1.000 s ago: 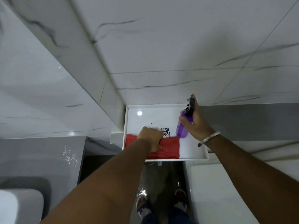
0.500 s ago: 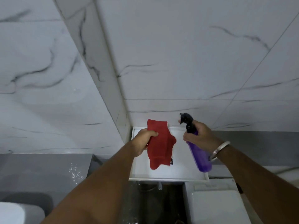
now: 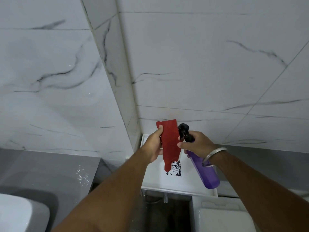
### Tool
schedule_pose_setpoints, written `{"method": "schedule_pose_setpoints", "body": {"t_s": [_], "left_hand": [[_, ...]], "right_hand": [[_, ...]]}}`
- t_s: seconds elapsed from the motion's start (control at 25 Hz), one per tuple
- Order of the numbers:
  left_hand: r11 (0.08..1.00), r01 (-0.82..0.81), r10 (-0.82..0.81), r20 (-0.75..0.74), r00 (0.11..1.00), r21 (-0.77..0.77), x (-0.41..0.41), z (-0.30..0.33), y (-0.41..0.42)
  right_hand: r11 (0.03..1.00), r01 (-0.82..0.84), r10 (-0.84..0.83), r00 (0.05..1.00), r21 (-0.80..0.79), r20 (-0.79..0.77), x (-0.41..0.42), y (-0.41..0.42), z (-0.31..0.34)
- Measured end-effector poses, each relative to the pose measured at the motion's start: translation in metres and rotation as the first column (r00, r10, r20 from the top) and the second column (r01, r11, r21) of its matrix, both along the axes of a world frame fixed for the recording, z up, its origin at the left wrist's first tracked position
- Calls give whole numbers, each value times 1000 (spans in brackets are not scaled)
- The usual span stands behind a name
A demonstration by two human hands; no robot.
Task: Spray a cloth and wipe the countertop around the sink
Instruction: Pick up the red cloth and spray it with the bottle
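My left hand (image 3: 153,148) holds a red cloth (image 3: 169,144) upright in front of the marble wall; the cloth hangs down past my palm. My right hand (image 3: 197,143) grips a purple spray bottle (image 3: 204,171) by its neck, its black nozzle (image 3: 183,129) right beside the cloth and pointed at it. A silver bangle sits on my right wrist. Both hands are raised over a white tray (image 3: 153,183) on the wall ledge. The grey countertop (image 3: 46,171) lies at the lower left, with a white sink rim (image 3: 20,213) in the corner.
A black-and-white patterned item (image 3: 175,169) lies in the tray under the cloth. A white toilet tank (image 3: 220,216) stands at lower right. White specks (image 3: 82,174) dot the countertop near its right edge. Marble tiled walls meet in a corner behind the tray.
Both hands lifted from the tray, the left raising the red cloth, the right bringing the bottle up. Cloth and nozzle have come close together. The view tilted upward.
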State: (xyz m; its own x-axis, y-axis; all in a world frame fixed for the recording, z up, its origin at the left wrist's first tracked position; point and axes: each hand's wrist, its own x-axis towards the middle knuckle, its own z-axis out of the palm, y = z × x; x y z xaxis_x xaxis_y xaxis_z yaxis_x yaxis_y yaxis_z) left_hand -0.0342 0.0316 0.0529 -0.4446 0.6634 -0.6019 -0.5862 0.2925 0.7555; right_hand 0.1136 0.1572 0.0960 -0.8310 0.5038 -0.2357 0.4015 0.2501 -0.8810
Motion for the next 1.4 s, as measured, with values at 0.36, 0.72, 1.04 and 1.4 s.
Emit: {"method": "schedule_pose_setpoints", "body": {"t_s": [0.36, 0.72, 1.04, 1.4], "left_hand": [[999, -39, 39, -18, 999, 24, 1, 21, -4], [995, -5, 3, 18, 1000, 98, -10, 37, -14], [991, 53, -57, 30, 998, 119, -17, 38, -28], [990, 110, -112, 7, 994, 92, -20, 37, -21]], "right_hand": [[996, -67, 62, 993, 59, 97, 17, -5, 7], [1000, 10, -8, 988, -16, 155, 39, -37, 7], [995, 80, -74, 992, -57, 102, 41, -67, 12], [999, 35, -36, 998, 25, 57, 14, -45, 36]]}}
